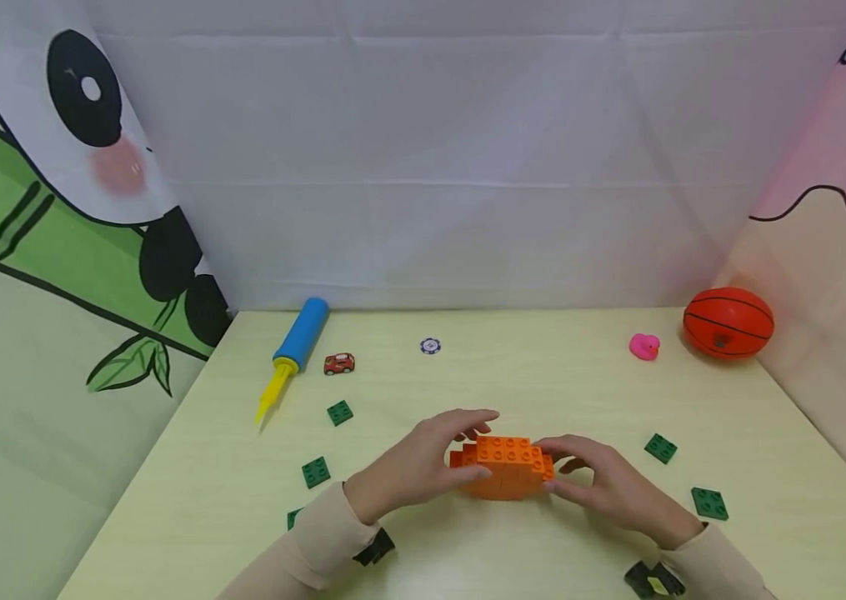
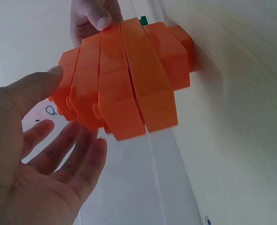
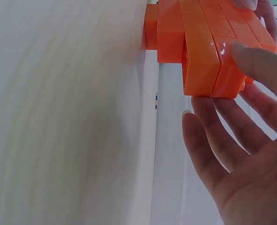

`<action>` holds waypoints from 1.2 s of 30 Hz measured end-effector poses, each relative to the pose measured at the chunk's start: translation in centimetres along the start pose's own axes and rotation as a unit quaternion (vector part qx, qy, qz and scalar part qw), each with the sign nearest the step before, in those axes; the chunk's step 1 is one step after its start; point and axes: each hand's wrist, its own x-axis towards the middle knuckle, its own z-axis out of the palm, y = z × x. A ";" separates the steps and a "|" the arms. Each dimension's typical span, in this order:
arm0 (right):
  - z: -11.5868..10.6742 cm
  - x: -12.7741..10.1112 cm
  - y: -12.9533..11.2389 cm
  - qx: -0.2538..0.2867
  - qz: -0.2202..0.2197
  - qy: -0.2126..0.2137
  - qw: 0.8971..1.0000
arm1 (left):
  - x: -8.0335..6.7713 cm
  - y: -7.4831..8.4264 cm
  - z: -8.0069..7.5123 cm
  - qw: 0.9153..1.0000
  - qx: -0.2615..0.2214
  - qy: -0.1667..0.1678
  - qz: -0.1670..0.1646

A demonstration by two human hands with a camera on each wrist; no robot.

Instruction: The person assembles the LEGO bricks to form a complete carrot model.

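An orange build of stacked toy bricks [image 1: 507, 467], stepped and wider in its middle, stands on the table between both hands. The thumb of my left hand [image 1: 438, 454] touches its left part, while the other fingers are loosely spread behind and above it. My right hand [image 1: 595, 475] holds the right end, thumb on the near face and fingertips at the far side. From below, the left wrist view shows smooth slanted sides of the bricks [image 2: 115, 79]. In the right wrist view, the right fingers [image 3: 209, 117] reach behind the build.
Green bricks lie at left [image 1: 315, 472] and right [image 1: 709, 503]. Farther back are a blue and yellow pump [image 1: 301, 337], a red toy car [image 1: 339, 363], a poker chip [image 1: 430, 346], a pink rubber duck [image 1: 644, 347] and a red ball [image 1: 728, 323]. A curtain closes the back.
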 end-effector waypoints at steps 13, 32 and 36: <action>0.0 -0.1 -0.3 -0.004 0.001 0.000 1.000 | -10.8 -4.6 -5.1 0.972 0.017 0.022 -0.234; 0.0 -0.1 -0.1 0.011 0.017 -0.007 1.000 | -15.8 -6.9 -5.2 0.933 0.036 0.002 -0.358; -0.1 0.0 -0.2 0.006 0.012 -0.005 1.000 | -15.2 -6.4 -5.2 0.946 0.042 0.001 -0.321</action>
